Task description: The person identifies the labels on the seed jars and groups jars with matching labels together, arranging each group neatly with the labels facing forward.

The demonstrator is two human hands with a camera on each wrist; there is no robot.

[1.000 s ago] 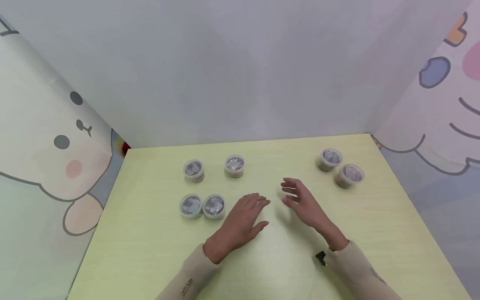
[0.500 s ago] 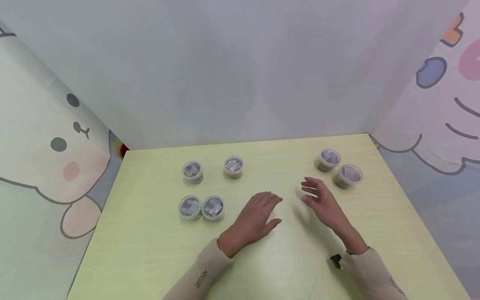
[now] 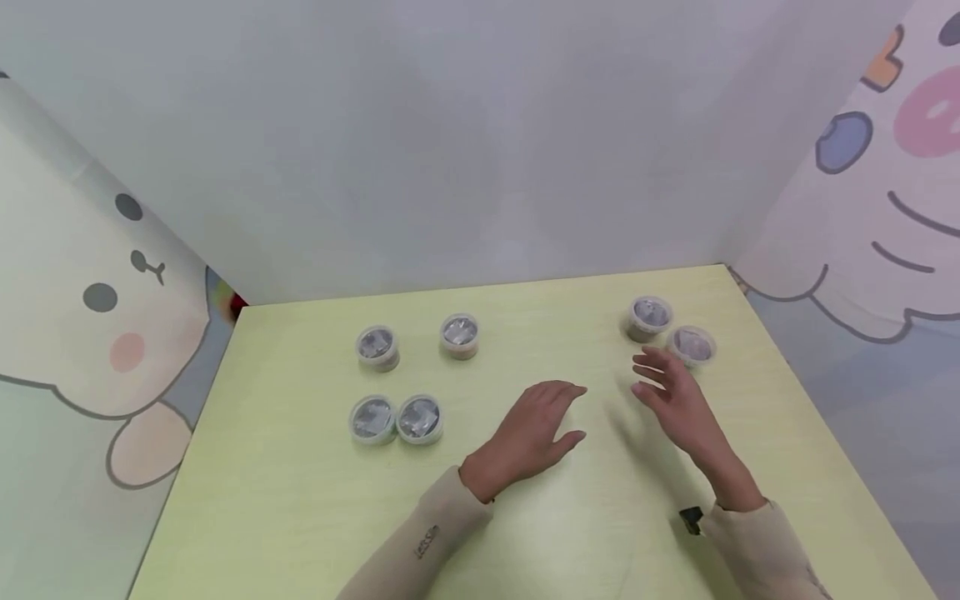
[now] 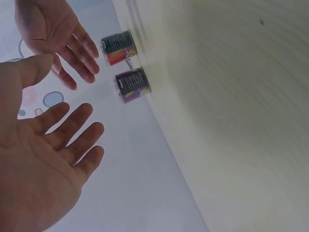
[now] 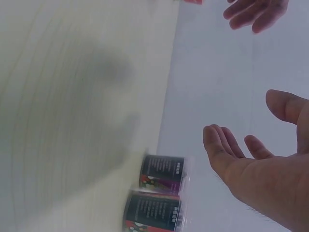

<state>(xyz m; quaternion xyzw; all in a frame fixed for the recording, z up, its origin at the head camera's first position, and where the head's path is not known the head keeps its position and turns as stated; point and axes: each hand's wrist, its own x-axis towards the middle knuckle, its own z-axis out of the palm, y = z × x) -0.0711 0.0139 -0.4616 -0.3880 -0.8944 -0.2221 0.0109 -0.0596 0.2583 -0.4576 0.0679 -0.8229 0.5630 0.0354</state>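
My left hand [image 3: 528, 433] hovers over the middle of the table, fingers extended and thumb apart, holding nothing. My right hand [image 3: 678, 404], also holding nothing, is raised with its fingers spread and slightly bent. Its fingertips overlap the lower edge of a round clear-lidded tub [image 3: 692, 346] in the head view. A second such tub [image 3: 649, 319] stands close beside that one, farther back. The right wrist view shows their dark printed labels, one tub with purple [image 5: 162, 173] and one with red [image 5: 152, 212], both off to the side of the fingers.
On the left half of the pale yellow table [image 3: 285, 500] stand more tubs: a touching pair [image 3: 372, 419] in front and two spaced apart, one back left [image 3: 377, 347] and one nearer the middle [image 3: 459, 335]. A grey-white wall [image 3: 480, 167] rises behind the table.
Both hands have moved to the right over the table, the right one coming up to the right-hand pair of tubs. The tubs stay put; the head view has shifted slightly.
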